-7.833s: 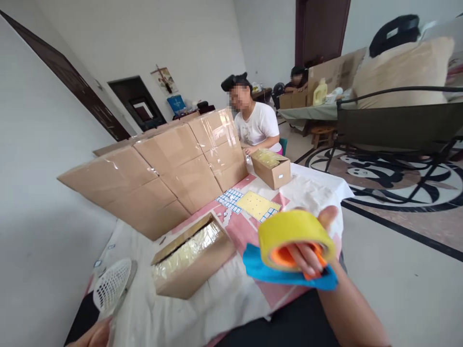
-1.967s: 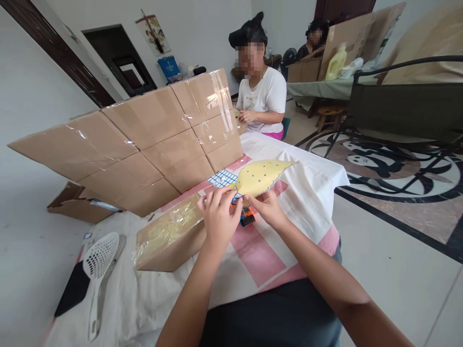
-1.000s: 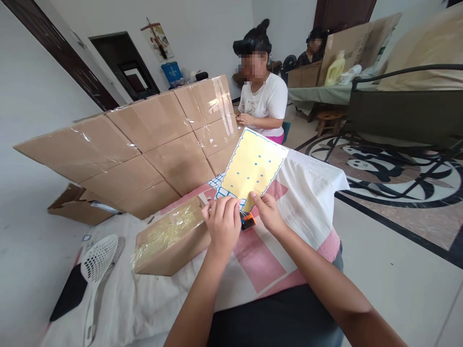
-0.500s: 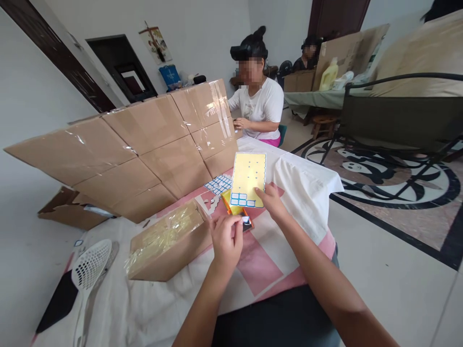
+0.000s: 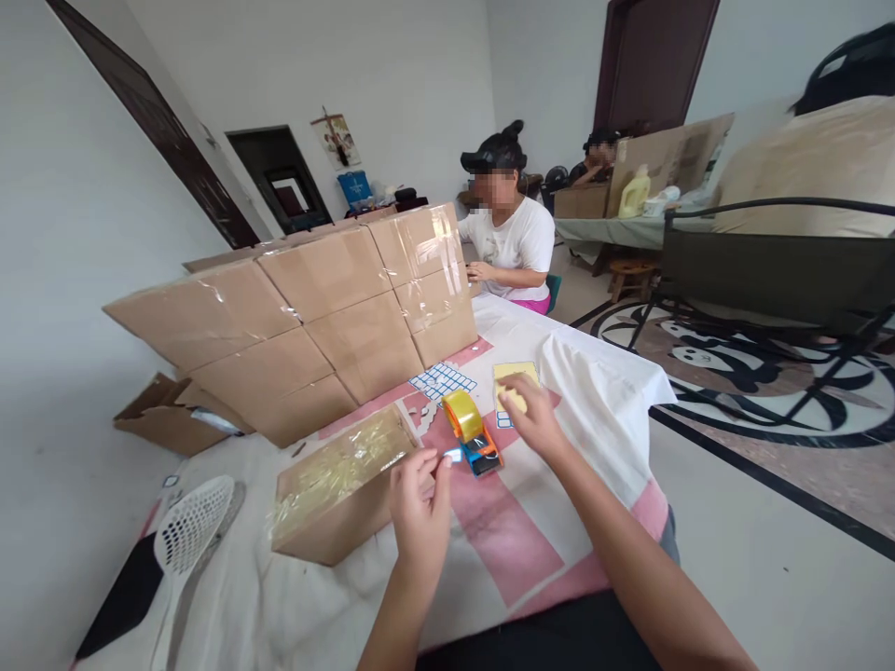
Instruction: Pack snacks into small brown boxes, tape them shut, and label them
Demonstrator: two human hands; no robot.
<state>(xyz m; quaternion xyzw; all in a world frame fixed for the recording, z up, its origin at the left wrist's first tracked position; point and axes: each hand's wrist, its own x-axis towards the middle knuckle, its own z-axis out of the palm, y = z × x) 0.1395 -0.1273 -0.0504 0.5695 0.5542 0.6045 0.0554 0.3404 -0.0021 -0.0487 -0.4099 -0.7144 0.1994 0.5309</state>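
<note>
Between thumb and fingers, my left hand (image 5: 421,499) pinches a small blue-edged white label (image 5: 453,456). My right hand (image 5: 530,410) is open, its fingers apart over a yellow sticker sheet (image 5: 516,375) that lies on the cloth. A tape dispenser with a yellow roll (image 5: 462,417) sits between my hands. Left of my left hand stands a taped cardboard box (image 5: 342,480). Behind the dispenser lies a sheet of blue-edged labels (image 5: 442,382), with torn white scraps (image 5: 423,417) near it.
Stacked cardboard boxes (image 5: 314,321) form a wall along the table's far left side. A white slotted ladle (image 5: 192,527) and a black item (image 5: 122,596) lie at the left. A person in a white shirt (image 5: 521,242) sits beyond the boxes. An open carton (image 5: 158,419) stands far left.
My right hand has let go of the yellow sheet, which has gone from being held up to lying on the cloth. The tape dispenser is now uncovered. The head view has tilted up.
</note>
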